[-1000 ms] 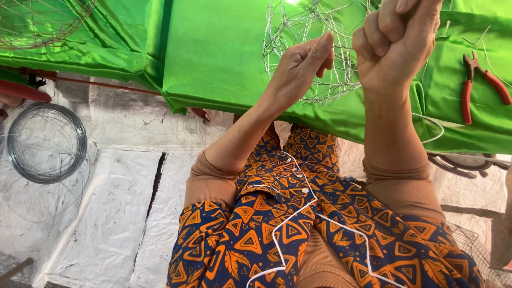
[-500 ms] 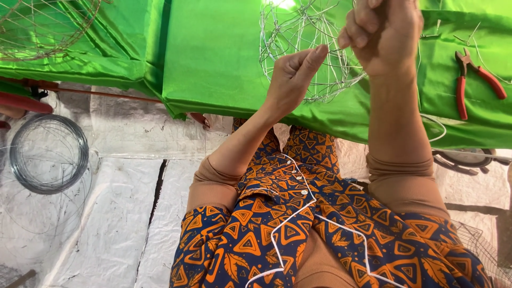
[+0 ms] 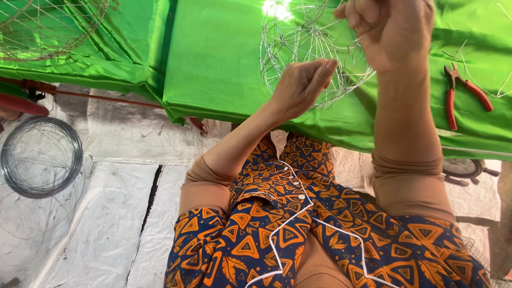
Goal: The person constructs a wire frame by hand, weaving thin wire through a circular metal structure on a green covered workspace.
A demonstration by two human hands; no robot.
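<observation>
- Red-handled pliers (image 3: 463,93) lie right of the work on the green cloth (image 3: 213,64); a wire coil (image 3: 41,157) sits on the floor.
- A round wire-mesh frame (image 3: 306,48), silvery and open-weave, rests on the cloth.
- Left hand (image 3: 303,85) and right hand (image 3: 392,32) are both closed, pinching its wires.

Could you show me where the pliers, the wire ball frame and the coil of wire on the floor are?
pliers (image 3: 451,101), head view, on the left red handle.
wire ball frame (image 3: 298,45), head view, on its mesh.
coil of wire (image 3: 10,176), head view, on its left rim.

Both hands work at a round wire frame (image 3: 314,50) on the green-covered table (image 3: 213,64). The left hand (image 3: 304,85) pinches its near side; the right hand (image 3: 392,32) grips higher up. Red-handled pliers (image 3: 461,93) lie near the table's right edge.
</observation>
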